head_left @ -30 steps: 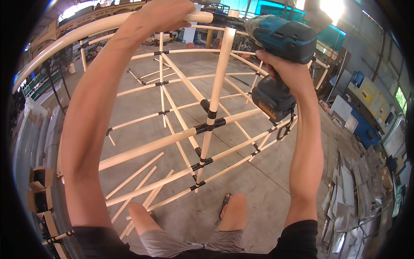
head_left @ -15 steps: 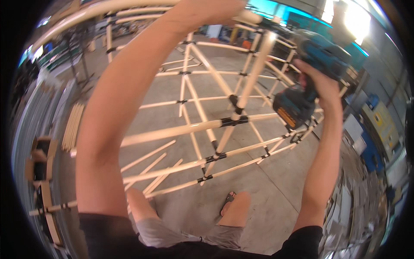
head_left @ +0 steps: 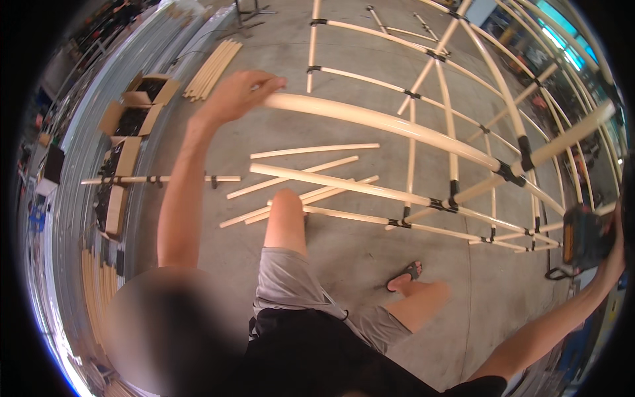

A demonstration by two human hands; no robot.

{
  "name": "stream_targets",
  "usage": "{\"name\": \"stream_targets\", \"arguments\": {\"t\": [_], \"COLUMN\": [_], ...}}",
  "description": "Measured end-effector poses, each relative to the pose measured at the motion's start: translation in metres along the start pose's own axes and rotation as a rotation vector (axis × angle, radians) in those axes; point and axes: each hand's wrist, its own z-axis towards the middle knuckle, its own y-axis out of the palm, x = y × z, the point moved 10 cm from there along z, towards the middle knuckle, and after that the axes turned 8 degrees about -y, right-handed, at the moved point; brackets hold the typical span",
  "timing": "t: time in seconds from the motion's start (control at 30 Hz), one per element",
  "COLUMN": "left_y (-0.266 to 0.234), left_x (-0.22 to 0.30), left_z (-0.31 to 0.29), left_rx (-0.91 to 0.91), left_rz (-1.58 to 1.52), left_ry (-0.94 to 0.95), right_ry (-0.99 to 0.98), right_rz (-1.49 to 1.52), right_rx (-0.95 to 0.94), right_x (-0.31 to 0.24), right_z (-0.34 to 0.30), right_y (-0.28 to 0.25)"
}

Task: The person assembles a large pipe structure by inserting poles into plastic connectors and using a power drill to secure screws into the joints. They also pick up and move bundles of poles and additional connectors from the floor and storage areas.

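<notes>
My left hand (head_left: 246,94) is by the free end of a cream-coloured tube (head_left: 377,120), its fingers loosely bent just above the tube and apparently not around it. This tube runs to a black joint (head_left: 510,173) in a frame of cream tubes. At the right edge my right hand (head_left: 618,241) grips a cordless drill (head_left: 585,238), blue-green and black with a battery at its base. Much of the drill and most of those fingers are hidden or cut off by the picture's edge. A thick upright tube (head_left: 572,135) rises from the frame near the drill.
Several loose tubes (head_left: 307,173) lie on the floor beside my knee. On the left are open cardboard boxes (head_left: 126,120) of black parts, a tube with black joints (head_left: 198,179), a bundle of tubes (head_left: 213,69) and long grey metal profiles (head_left: 73,218). The frame fills the upper right.
The view has swung left and down. My left hand has left the upper part of the frame for the tube's free end. The drill, still in my right hand, now appears lower, at the right edge.
</notes>
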Motion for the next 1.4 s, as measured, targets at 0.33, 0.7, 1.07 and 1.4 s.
{"name": "stream_targets", "arguments": {"t": [0.33,0.7,1.07,1.4], "left_y": [-0.026,-0.037,-0.038,0.035], "left_x": [-0.012,-0.050,-0.053,-0.470], "left_z": [-0.024,-0.046,-0.072,-0.239], "left_rx": [-0.115,-0.140,-0.196,-0.363], "left_rz": [-0.090,-0.096,-0.091,-0.091], "left_ry": [0.096,0.194,0.294,-0.558], "right_ry": [0.508,1.128,0.623,0.609], "right_rz": [0.361,0.706,0.296,0.309], "right_rx": [-0.109,-0.394,-0.568,-1.055], "right_x": [0.033,-0.030,-0.007,-0.032], "right_z": [-0.277,-0.519,-0.646,-0.731], "right_y": [0.123,0.339,0.434,0.532]}}
